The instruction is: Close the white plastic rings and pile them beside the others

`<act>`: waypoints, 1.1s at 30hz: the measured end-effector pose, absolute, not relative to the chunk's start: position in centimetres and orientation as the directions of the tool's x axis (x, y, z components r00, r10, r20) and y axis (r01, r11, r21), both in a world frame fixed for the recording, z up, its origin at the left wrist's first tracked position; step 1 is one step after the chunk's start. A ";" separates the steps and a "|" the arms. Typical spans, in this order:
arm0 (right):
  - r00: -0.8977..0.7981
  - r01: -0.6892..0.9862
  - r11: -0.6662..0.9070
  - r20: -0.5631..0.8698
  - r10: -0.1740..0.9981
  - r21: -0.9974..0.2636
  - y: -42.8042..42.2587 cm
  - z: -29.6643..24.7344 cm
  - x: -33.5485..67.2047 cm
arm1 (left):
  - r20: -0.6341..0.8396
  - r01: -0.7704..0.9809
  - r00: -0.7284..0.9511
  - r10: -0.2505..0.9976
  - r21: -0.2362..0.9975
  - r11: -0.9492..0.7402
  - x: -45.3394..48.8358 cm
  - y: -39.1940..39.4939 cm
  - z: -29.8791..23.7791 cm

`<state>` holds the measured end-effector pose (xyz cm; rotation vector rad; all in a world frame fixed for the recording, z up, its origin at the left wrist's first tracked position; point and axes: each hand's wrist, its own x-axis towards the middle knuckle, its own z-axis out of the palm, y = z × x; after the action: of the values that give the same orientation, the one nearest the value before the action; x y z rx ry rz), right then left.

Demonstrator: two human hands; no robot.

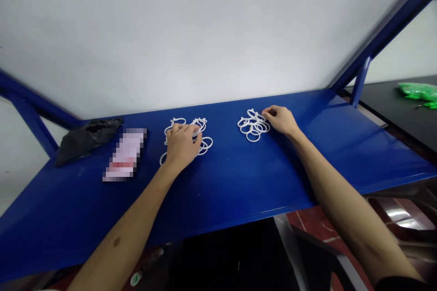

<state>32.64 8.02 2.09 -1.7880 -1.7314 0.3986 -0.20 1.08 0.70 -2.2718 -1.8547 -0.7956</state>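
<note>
Two heaps of white plastic rings lie on a blue shelf (239, 182). My left hand (182, 145) rests palm down on the left heap of rings (205, 143), its fingers curled onto the rings. My right hand (282, 119) sits at the right edge of the right heap of rings (251, 126), with its fingertips pinched on one ring there. Both forearms reach in from the lower edge of the view.
A crumpled black bag (87, 138) lies at the shelf's left end, beside a blurred pink and black flat object (125, 153). Blue frame struts (362, 77) rise at both ends. A dark table with green plastic (419, 92) stands to the right. A white wall is behind.
</note>
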 end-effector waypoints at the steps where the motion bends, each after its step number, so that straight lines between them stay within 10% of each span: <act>1: 0.101 0.795 0.042 0.200 0.975 -0.605 8.1 2.1 32.7 | 0.455 0.936 0.119 0.883 0.244 -0.252 -0.2 1.1 0.7; 12: 0.129 0.812 0.046 0.256 0.958 -0.582 8.1 1.9 32.6 | 0.478 0.912 0.063 0.876 0.329 -0.245 -0.2 0.9 1.4; 18: 0.064 0.814 0.264 0.532 0.845 -0.517 7.5 1.9 31.6 | 0.543 0.890 -0.044 0.838 0.402 -0.214 0.2 0.0 3.3; 26: -0.356 0.381 0.477 0.350 0.866 -0.792 1.2 2.6 24.5 | 0.699 0.775 0.259 0.667 0.261 -0.575 2.9 -2.0 3.2; 33: -0.277 0.138 0.409 0.361 0.891 -0.902 -0.5 1.9 22.3 | 0.672 0.798 0.278 0.687 0.236 -0.554 3.3 -2.4 2.4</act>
<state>22.30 -0.45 1.86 -0.9078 -1.6962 0.9729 3.32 -2.41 2.44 -2.3900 -1.3999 -1.1370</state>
